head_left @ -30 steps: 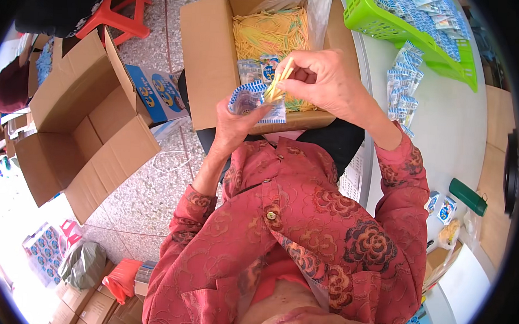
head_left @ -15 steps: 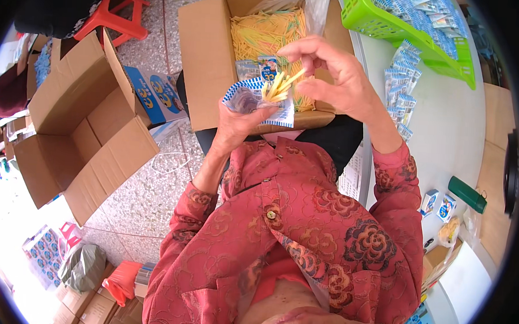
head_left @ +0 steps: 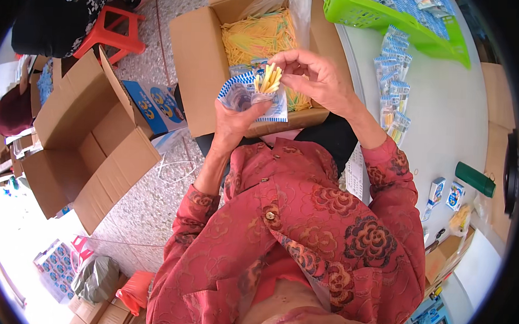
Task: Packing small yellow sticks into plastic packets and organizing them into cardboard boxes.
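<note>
My left hand point(head_left: 232, 123) grips a blue-and-white striped packet point(head_left: 231, 92), its mouth spread wide. A bunch of pale yellow sticks point(head_left: 267, 80) stands up beside the packet's opening, its lower ends held at my left thumb. The thumb and fingertips of my right hand point(head_left: 321, 81) close on the right side of this bunch; the exact grip is partly hidden. Beneath both hands is an open cardboard box point(head_left: 197, 69) holding many loose yellow, orange and green sticks point(head_left: 259, 37). Small packets in the box are mostly covered by my hands.
On the white table point(head_left: 441, 106) at right lie a row of filled packets point(head_left: 395, 81), a green basket point(head_left: 387, 20) of packets and a green cylindrical case point(head_left: 475, 179). An empty carton point(head_left: 92, 149) and a red stool point(head_left: 111, 37) stand at left. Another person point(head_left: 51, 25) sits behind.
My right hand has come down and left, bringing the stick it held against the bunch. The sticks now stand more upright and together. My left hand still grips the packet.
</note>
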Tool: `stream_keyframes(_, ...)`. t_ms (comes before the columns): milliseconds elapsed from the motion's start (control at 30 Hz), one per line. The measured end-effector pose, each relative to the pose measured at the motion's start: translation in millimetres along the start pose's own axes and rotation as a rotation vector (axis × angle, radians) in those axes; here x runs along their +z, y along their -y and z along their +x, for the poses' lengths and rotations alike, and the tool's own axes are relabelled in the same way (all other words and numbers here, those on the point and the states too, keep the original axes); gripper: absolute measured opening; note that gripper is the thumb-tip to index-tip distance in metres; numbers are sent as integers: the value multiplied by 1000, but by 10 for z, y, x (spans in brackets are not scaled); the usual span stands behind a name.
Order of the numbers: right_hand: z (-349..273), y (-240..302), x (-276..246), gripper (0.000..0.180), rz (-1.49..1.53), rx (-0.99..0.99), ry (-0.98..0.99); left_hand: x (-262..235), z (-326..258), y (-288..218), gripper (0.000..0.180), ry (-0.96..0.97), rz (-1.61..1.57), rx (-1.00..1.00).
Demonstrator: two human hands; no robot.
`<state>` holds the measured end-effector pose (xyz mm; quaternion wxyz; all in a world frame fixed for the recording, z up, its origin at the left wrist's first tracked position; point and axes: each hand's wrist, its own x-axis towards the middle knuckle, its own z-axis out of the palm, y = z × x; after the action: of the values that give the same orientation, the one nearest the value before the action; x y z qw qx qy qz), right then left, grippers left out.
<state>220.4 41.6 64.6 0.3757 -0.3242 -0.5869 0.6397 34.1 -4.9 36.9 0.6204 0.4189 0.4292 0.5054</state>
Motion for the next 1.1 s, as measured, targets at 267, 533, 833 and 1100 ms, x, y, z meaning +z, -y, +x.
stream_keyframes(267,-38,164,-53,14,-308,-20,-65,36,1,-16,36,33,-50,0)
stream_keyframes(533,-178,217,-192,11,-104,-220,-229,-116,-6,73,19,-7,-108,8)
stream_keyframes(833,-700,179,-527,8,-273,-213,-416,147,-13,-15,10,40,-13,-39)
stream_keyframes(1100,-1772,211,-1054,9,-368,79,-695,222,-59,48,17,126,-19,-102)
